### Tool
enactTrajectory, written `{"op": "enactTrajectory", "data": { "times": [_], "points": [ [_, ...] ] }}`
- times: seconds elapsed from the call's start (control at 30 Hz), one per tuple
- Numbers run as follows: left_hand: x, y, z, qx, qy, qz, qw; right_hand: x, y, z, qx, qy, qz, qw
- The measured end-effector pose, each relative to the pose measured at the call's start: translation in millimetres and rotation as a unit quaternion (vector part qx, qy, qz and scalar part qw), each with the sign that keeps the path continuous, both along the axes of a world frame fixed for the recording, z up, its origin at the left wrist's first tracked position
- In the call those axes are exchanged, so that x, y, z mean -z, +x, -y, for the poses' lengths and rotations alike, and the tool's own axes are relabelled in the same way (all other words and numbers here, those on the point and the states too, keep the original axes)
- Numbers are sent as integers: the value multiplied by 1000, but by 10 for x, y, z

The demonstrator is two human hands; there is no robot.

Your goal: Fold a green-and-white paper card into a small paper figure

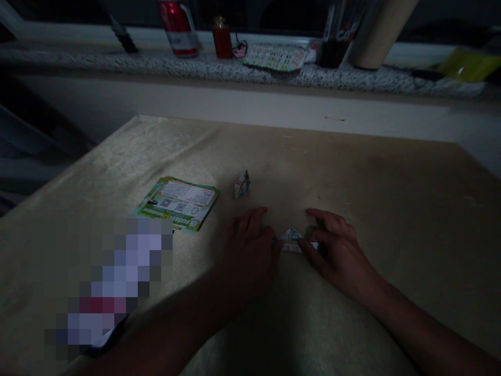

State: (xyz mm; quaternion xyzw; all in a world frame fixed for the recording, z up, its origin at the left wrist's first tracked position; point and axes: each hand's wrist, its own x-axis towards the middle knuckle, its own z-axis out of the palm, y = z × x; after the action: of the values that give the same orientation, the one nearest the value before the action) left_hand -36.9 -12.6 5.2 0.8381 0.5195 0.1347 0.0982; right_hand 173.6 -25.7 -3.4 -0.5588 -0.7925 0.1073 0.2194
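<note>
A small piece of printed paper (291, 245), folded into a triangle above a flat band, lies on the table between my two hands. My left hand (248, 245) grips its left end, thumb at the corner and the other fingers reaching forward over the tabletop. At the other end, the thumb and index finger of my right hand (338, 248) pinch the paper, and its remaining fingers stretch forward. The paper's two ends are partly covered by my fingers. Farther back stands a small folded paper piece (241, 185) with similar print, apart from both hands.
Green printed leaflets (180, 202) lie left on the table (410, 209). A blurred-out oblong object (125, 277) is beside my left forearm. Along the granite windowsill (219, 70) stand a red can (178, 28), an orange-red bottle (223, 40), a dark bottle (338, 39) and a tan cylinder (383, 34).
</note>
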Motion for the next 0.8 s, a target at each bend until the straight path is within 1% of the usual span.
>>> {"op": "enactTrajectory", "data": {
  "times": [0.23,0.6,0.8],
  "points": [
    [17,5,-2,-4,4,0,1000,18,-20,1,15,12,0,1000],
    [12,5,-23,-10,-3,3,1000,14,-17,-5,23,-6,2,1000],
    [13,10,-24,-5,-2,3,1000,36,-9,-21,23,-1,-6,1000]
  ]
}}
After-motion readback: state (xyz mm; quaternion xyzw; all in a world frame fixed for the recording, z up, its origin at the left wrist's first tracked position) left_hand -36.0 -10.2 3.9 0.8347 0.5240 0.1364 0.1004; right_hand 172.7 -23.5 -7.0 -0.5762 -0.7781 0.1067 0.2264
